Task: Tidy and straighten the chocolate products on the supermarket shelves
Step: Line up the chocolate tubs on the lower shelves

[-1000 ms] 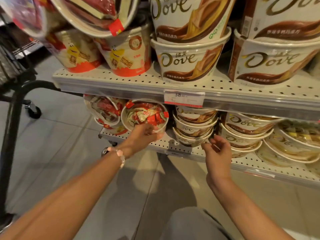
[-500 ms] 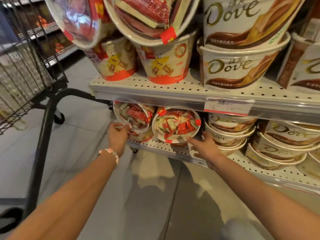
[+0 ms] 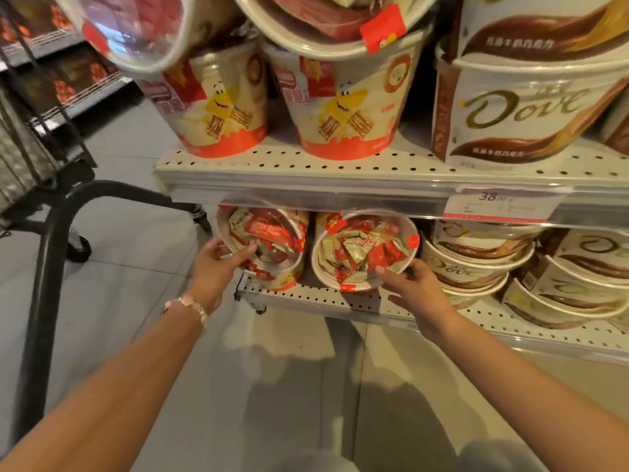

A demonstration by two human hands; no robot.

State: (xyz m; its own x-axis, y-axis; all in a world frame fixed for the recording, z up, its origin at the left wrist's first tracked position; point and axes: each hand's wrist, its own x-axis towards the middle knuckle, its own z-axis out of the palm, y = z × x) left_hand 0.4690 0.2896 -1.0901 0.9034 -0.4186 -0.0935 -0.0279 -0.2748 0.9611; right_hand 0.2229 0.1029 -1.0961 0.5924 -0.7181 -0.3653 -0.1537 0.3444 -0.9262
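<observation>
Two red-and-white wafer tubs lie on their sides on the bottom shelf (image 3: 306, 298), their clear lids facing me. My left hand (image 3: 218, 264) grips the lower rim of the left tub (image 3: 269, 240), thumb across the lid. My right hand (image 3: 412, 287) holds the lower right rim of the right tub (image 3: 360, 250), thumb on the lid. Right of them lie stacked Dove tubs (image 3: 476, 257). On the upper shelf (image 3: 340, 172) stand two upright wafer tubs (image 3: 343, 107) and a large Dove tub (image 3: 520, 110).
A black shopping trolley (image 3: 51, 216) stands close on the left, its frame near the shelf end. A price label (image 3: 503, 206) hangs on the upper shelf's edge. More tubs overhang from the top. Grey floor tiles lie below me.
My left hand went from the right wafer tub to the left one and took its rim. My right hand came left from the Dove tubs onto the right wafer tub. The view shifted left and closer.
</observation>
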